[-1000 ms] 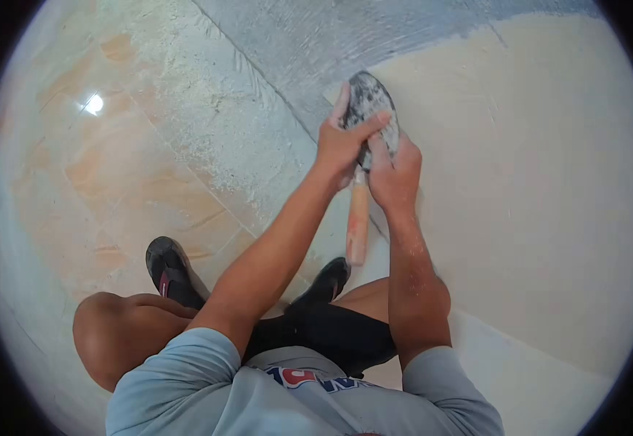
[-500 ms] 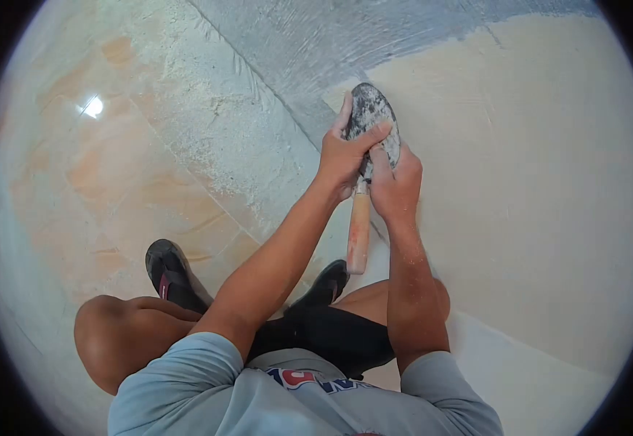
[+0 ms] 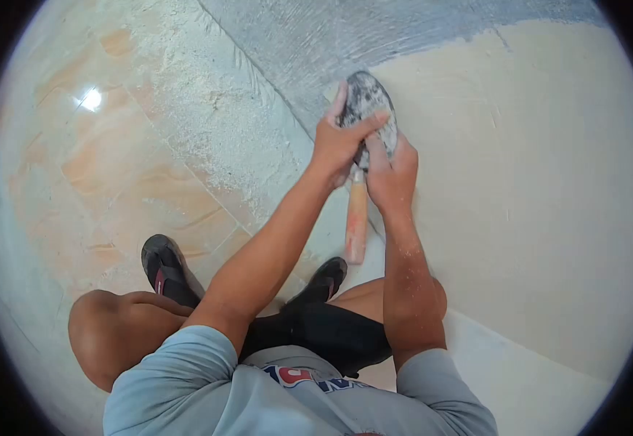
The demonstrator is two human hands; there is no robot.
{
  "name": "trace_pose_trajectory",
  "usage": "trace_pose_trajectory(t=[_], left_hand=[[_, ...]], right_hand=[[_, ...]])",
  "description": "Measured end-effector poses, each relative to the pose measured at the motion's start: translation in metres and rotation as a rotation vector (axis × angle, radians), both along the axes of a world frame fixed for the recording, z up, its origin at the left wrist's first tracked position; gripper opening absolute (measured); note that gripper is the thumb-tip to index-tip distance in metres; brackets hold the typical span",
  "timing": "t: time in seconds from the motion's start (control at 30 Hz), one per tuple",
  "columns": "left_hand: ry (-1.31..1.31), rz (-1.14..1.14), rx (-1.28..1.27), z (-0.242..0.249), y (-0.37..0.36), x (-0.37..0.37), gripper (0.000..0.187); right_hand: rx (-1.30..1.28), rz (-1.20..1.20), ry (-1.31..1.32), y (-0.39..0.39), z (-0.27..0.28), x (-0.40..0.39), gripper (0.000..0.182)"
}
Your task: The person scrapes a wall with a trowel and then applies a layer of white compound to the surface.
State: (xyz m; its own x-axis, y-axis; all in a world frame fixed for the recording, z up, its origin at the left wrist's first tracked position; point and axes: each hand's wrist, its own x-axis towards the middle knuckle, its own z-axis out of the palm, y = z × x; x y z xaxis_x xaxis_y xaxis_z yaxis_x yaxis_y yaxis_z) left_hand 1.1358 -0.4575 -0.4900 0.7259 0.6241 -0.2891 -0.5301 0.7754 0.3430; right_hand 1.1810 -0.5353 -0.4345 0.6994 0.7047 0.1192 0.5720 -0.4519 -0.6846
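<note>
From here I see the left hand (image 3: pixel 337 144) clasping the blade's left edge, thumb laid across its face, while the right hand (image 3: pixel 395 173) grips the lower right, its fingers partly hidden. Between them the trowel (image 3: pixel 366 94) sits in front of the body, handle (image 3: pixel 356 225) unheld and pointing back, probably so both hands can bear on the metal. Beyond is the cream coat (image 3: pixel 534 182); whether the blade touches it, I can't tell. Powder (image 3: pixel 211 83) lies leftward on the tiles (image 3: pixel 131 185).
</note>
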Motion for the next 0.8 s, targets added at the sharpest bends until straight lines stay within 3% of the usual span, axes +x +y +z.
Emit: trace_pose_trajectory(t=[0.27,0.57,0.8], left_hand=[[0.027,-0.008,0.017,-0.004,0.001,0.003,0.102],[0.032,0.021,0.072,-0.005,0.001,0.005,0.103],[-0.016,-0.020,0.012,0.005,-0.030,0.005,0.107]], right_hand=[[-0.075,-0.029,0.068,0.005,0.007,-0.002,0.035],[0.049,-0.036,0.027,0.005,-0.001,0.001,0.024],[0.016,-0.076,0.066,-0.033,0.013,-0.002,0.023]])
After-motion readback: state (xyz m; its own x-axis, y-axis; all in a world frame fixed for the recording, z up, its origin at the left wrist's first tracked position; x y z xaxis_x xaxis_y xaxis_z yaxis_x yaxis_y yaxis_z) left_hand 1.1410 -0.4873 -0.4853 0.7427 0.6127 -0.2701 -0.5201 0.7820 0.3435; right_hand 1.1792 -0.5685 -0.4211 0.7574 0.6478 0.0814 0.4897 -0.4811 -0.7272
